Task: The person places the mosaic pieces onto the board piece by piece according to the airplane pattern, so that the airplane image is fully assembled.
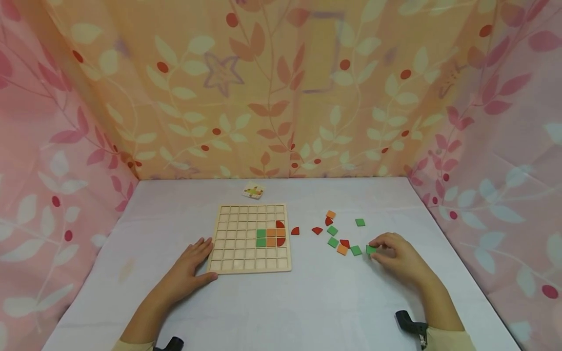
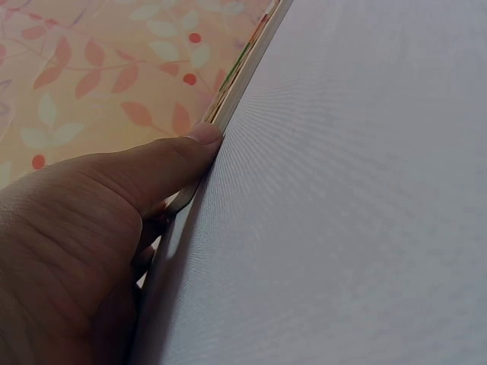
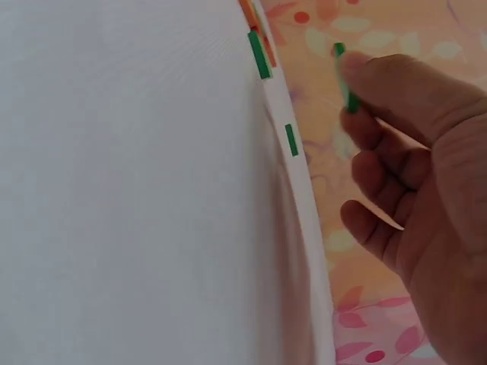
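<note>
- My right hand (image 1: 398, 256) pinches a green square (image 1: 371, 249) above the table (image 1: 272, 312), right of the loose tiles (image 1: 332, 242).
- My left hand (image 1: 186, 273), fingers extended, touches the wooden board (image 1: 259, 271) at its near-left corner.

Right hand (image 3: 437, 190) pinches green tile (image 3: 347, 93) apart from white tabletop (image 3: 137, 190).

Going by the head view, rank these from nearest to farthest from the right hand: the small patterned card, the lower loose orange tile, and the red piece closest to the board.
From the right hand:
1. Lower loose orange tile: left of the hand.
2. Red piece: farther left, just off the board's right side.
3. Small patterned card: beyond the board's far edge.
</note>
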A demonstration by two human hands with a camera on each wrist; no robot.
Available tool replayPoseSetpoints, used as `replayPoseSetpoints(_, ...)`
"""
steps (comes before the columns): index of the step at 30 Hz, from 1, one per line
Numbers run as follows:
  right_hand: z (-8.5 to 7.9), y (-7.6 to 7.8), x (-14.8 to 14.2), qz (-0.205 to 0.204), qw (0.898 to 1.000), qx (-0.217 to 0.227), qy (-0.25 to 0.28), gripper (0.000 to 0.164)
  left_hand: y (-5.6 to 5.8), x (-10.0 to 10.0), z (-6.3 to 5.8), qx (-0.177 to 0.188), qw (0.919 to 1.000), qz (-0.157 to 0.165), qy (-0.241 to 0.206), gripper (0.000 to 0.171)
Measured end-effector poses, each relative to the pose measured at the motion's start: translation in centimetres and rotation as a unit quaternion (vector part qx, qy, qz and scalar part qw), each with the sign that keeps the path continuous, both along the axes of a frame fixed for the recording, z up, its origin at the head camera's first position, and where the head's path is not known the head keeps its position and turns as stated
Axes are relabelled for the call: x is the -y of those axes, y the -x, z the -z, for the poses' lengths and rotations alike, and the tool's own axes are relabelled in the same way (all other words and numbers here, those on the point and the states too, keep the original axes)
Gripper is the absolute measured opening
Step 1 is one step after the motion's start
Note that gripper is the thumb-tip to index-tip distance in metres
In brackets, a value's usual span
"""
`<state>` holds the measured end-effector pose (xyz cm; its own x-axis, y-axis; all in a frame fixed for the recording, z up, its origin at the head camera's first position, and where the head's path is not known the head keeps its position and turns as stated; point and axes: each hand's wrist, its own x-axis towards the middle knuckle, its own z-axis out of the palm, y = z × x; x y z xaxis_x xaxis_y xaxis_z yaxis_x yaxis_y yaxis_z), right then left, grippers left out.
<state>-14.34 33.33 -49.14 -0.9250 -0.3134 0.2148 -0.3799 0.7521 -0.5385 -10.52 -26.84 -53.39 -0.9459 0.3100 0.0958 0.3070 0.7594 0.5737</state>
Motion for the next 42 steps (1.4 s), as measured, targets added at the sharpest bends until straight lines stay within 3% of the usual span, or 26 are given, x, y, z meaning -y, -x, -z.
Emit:
replayPoseSetpoints(6, -1.2, -0.1, 0.5, -0.014, 1.0, -0.007, 0.008, 0.025, 0.0, 0.1, -0.1, 0.007, 1.0, -0.003, 0.001, 0.093)
replayPoseSetpoints(17, -3.6, 1.5, 3.9, -0.045, 0.999, 0.008, -0.001, 0.026, -0.1, 0.2, -0.2, 0.013, 0.9999, -0.005, 0.004, 0.093)
replayPoseSetpoints(22, -5.1, 2.4, 6.0, -0.063, 0.998, 0.011, 0.008, 0.025, -0.1, 0.2, -0.3, 0.01, 0.9999, -0.005, 0.003, 0.092)
replayPoseSetpoints(30, -6.4, 4.4, 9.7, -0.123, 0.992, -0.025, 0.033, 0.024, 0.1, 0.1, -0.2, 0.0, 1.0, -0.003, 0.003, 0.092)
replayPoseSetpoints(42, -7.3, 5.9, 16.7, -0.125, 0.991, -0.032, 0.045, 0.025, -0.2, 0.0, -0.1, -0.007, 1.0, -0.001, -0.004, 0.092)
